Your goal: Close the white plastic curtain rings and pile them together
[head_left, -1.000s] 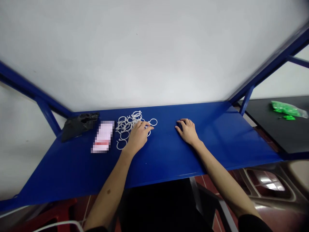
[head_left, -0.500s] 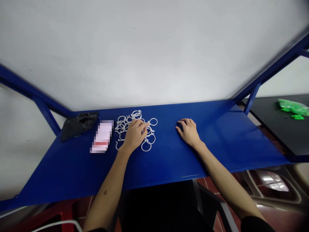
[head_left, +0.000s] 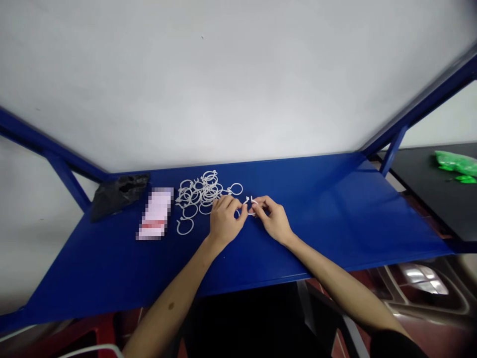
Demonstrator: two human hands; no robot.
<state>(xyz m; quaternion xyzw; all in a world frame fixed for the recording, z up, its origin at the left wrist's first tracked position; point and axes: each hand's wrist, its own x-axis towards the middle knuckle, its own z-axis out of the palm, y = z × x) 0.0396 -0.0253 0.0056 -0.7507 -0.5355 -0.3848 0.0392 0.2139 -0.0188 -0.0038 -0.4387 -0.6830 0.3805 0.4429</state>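
Note:
My left hand and my right hand meet near the middle of the blue table. Between their fingertips is a white plastic ring with a clasp; its two ends stand apart at the top. The left thumb and fingers pinch one side, the right thumb and fingers the other. To the left of my left hand lies a loose heap of similar white rings, overlapping one another. One ring lies a little apart at the heap's right edge, just beyond my hands.
A pixelated phone-like object lies left of the rings, beside a crumpled black plastic bag. The blue table meets a white wall. On the right, a black table carries a bag of green items.
My left hand has moved right, off the heap, and taken hold of a ring. My right hand has come left from the bare tabletop and grips that ring's other side.

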